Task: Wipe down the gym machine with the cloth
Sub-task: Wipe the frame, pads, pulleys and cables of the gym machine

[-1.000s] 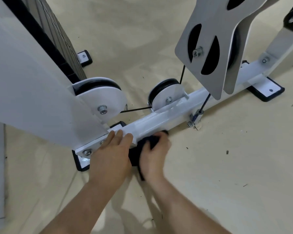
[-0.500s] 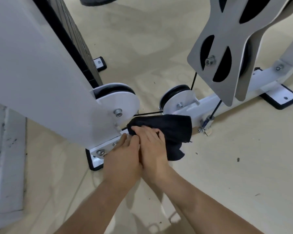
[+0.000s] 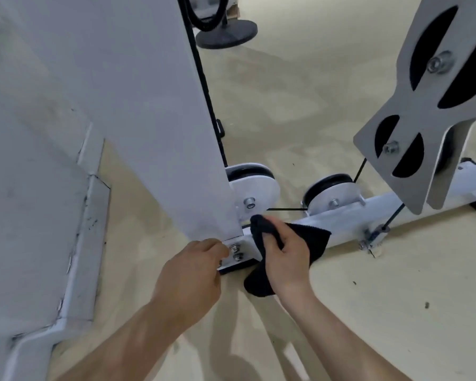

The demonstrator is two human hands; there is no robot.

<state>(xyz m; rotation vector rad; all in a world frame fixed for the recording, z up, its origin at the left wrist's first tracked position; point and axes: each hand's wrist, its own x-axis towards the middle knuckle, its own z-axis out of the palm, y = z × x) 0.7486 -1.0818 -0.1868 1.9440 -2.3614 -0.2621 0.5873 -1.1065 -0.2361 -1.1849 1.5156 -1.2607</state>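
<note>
My right hand grips the black cloth, fingers and thumb curled round a bunched fold of it, the back of the hand turned up toward me. One wad of the cloth pokes out above my fingers, just below the bolt of the near pulley. A flat corner spreads to the right and lies on the white base rail of the gym machine, and a third tail hangs under my palm toward the floor. My left hand sits just beside the right one without touching it. Its fingers are folded in and its knuckles are up against the end plate of the rail, right next to the two bolts there. The fingertips are tucked out of sight, so I cannot tell whether they hold the plate's edge or only lean on it. Both my forearms reach in from the bottom edge, bare, angled toward each other. The machine's tall white panel stands over the end plate on my left, with a black foot pad under the plate. A thin black cable runs from the near pulley to a second pulley farther along the rail, and a grey slotted plate hangs above the rail on my right.
</note>
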